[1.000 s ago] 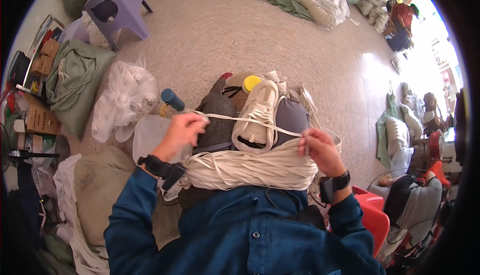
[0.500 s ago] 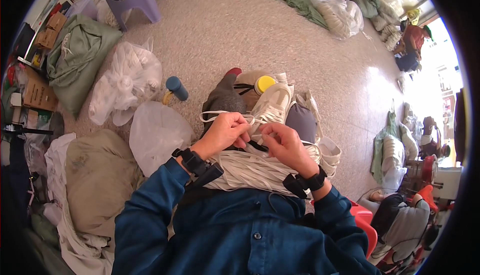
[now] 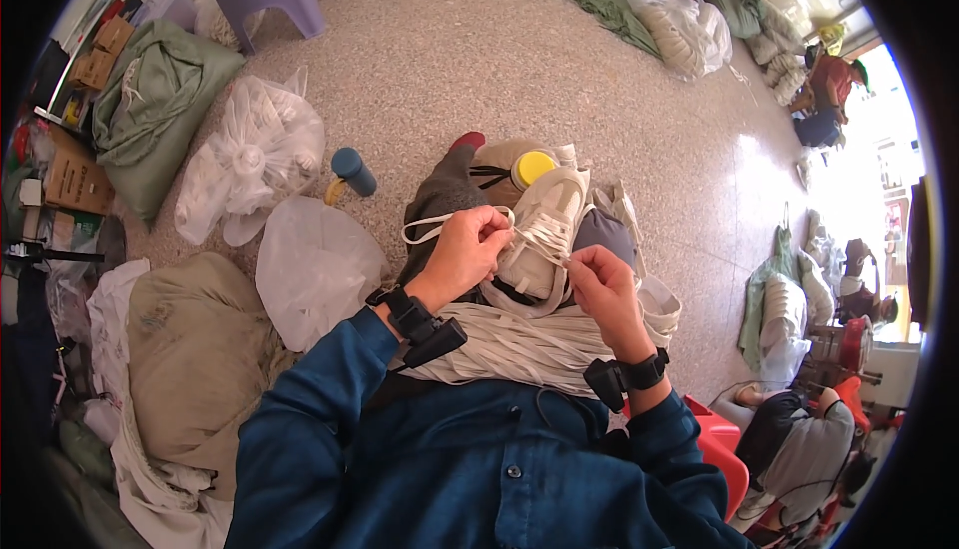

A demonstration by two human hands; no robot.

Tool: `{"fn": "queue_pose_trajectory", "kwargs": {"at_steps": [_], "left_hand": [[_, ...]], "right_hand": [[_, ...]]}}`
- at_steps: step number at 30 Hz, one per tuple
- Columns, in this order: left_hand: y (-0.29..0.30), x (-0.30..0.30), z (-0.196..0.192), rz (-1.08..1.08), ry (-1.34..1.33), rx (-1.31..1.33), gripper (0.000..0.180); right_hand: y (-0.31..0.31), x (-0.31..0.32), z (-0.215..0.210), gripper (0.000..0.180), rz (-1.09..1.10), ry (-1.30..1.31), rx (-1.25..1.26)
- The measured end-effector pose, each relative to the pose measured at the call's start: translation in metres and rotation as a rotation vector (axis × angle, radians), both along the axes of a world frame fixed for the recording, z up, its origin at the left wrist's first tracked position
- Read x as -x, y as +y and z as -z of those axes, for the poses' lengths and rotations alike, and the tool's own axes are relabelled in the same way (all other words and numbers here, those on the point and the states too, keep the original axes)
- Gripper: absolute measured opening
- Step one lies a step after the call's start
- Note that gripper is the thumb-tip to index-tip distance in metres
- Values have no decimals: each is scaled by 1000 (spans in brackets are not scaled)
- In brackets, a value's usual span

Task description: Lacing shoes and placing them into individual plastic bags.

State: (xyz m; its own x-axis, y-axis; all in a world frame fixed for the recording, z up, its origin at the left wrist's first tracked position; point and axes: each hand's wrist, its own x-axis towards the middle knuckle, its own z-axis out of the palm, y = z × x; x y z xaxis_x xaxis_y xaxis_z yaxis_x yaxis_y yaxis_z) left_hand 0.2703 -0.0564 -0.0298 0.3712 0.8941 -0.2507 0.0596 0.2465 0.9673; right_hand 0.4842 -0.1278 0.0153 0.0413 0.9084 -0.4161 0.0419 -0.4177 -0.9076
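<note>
So, a white sneaker (image 3: 539, 234) is kept propped on the lap, toe pointing away, probably so the eyelets face up and are easy to reach. A white lace (image 3: 440, 226) is pinched in the closed fingers of the left hand (image 3: 468, 252), with a loop left hanging out to the left. The other lace end is gripped tight by the right hand (image 3: 599, 284) just beside the shoe. A bundle of white laces (image 3: 519, 344) is draped over the thighs, kept within reach.

White sneaker (image 3: 544, 234) on lap, toe away; white lace (image 3: 440, 226) looped left.
</note>
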Motion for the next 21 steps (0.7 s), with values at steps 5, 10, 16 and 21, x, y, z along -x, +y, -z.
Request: {"fn": "queue_pose_trajectory", "kwargs": {"at_steps": [5,10,16,21], "left_hand": [[-2,-5,3,-20,52,-131,12],[2,-6,7,-44,235,-566,11],[-1,-11,0,83,338,-513,13],[-15,-7,-7,72,582,-777,17]], "right_hand": [[-22,-15,6,13,-63,-329,-146],[-29,-15,-1,9,-104,-634,-266],[-27,-16,5,6,-56,-754,-496],[-22,-17,15,6,-93,-803,-526]]}}
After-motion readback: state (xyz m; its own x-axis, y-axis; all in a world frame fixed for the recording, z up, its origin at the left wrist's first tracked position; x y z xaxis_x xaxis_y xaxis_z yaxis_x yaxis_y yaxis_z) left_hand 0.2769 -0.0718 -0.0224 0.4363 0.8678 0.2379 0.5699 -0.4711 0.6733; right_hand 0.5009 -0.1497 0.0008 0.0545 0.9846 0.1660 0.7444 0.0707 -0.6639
